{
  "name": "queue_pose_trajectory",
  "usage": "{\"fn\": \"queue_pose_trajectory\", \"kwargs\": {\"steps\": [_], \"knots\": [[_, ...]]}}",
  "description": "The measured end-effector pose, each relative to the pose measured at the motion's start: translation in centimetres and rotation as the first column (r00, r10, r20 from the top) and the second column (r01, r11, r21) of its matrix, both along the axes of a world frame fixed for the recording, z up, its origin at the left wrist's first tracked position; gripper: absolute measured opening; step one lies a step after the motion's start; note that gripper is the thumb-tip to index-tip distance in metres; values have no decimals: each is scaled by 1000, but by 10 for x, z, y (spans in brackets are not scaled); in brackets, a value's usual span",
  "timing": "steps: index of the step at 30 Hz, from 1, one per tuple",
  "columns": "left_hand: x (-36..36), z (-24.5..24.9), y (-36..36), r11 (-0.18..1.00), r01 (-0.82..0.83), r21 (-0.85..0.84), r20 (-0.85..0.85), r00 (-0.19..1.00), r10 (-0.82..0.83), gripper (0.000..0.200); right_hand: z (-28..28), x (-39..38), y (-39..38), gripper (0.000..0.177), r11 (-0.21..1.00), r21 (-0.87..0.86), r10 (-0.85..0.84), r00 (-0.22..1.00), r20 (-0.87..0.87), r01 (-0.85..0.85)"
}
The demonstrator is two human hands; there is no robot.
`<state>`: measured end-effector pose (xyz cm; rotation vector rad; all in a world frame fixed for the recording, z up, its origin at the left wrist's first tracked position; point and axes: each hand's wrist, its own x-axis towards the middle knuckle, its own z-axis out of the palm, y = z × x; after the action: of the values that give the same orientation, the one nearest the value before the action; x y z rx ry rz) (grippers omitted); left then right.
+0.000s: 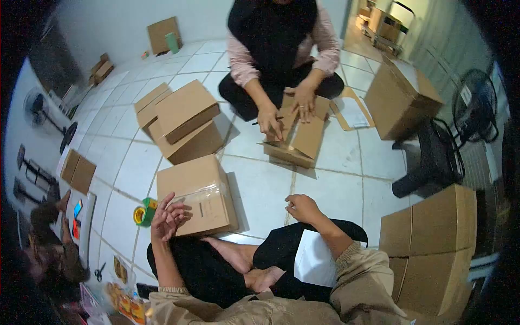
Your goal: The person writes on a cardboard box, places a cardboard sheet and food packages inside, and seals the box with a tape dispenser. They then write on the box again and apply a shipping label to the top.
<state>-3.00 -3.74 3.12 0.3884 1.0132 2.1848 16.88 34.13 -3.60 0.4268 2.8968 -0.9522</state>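
Note:
My left hand (170,216) is raised with loosely spread fingers and holds nothing. It overlaps the near left corner of a closed cardboard box (189,176) with clear tape along its top and side. Just left of the hand is a green tape dispenser (145,212) with a roll in it. My right hand (303,209) hovers over the floor in front of my knee, fingers curled together; whatever they hold, if anything, is hidden. White paper (316,259) lies on my lap beneath the right forearm.
Opposite me a seated person (279,59) presses both hands on a cardboard box (309,142) with partly raised flaps. Stacked boxes (187,111) stand left of them. Larger boxes (398,100) and a black stool (428,157) with a fan (474,105) are at right. Scissors (99,272) lie lower left.

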Motion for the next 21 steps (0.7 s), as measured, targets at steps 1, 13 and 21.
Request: {"fn": "queue_pose_trajectory", "kwargs": {"steps": [1,13,21], "knots": [[-2,0,-7,999,-39,10,4,999,39,72,-4,-1,0,27,999,10,39,999,4,-39],[-52,-63,-36,800,-397,-449,-68,908,413,59,75,-48,0,43,995,-97,34,999,-30,-36],[-45,-38,-26,968,-179,-173,178,961,210,67,36,-138,-144,76,618,-786,-102,994,-40,32]]}}
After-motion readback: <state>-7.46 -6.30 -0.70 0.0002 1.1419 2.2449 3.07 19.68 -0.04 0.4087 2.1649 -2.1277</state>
